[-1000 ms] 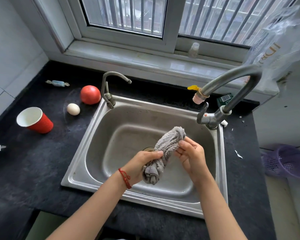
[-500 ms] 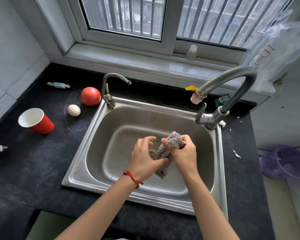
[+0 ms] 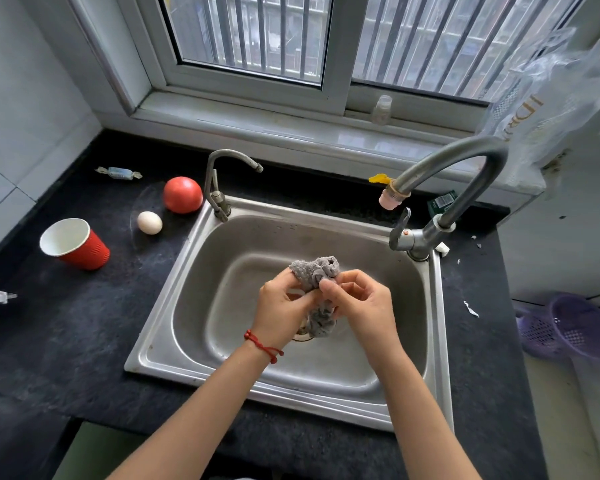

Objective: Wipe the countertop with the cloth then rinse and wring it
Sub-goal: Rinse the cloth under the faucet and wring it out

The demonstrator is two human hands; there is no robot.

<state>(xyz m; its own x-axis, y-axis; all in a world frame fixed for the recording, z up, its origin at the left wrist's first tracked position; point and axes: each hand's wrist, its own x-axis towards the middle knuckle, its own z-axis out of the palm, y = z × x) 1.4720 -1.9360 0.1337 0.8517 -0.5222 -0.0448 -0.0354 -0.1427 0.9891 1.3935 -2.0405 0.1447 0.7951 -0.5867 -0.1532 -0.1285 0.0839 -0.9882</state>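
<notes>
Both hands are closed on the grey cloth (image 3: 317, 275), held bunched over the middle of the steel sink (image 3: 437, 341). The left hand (image 3: 281, 311) grips it from nine o'clock, a red string bracelet (image 3: 262, 346) round that wrist; the right hand (image 3: 362, 306) pinches it from three o'clock. The top of the cloth pokes out above the fingers and a twisted tail hangs down between the palms toward the drain. At one o'clock the tall curved tap (image 3: 465, 161) arches over the basin; a smaller tap (image 3: 222, 181) stands at eleven. On the dark desk (image 3: 66, 341) at ten o'clock sit a tomato (image 3: 182, 194), an egg (image 3: 149, 222) and a red paper cup (image 3: 75, 243).
</notes>
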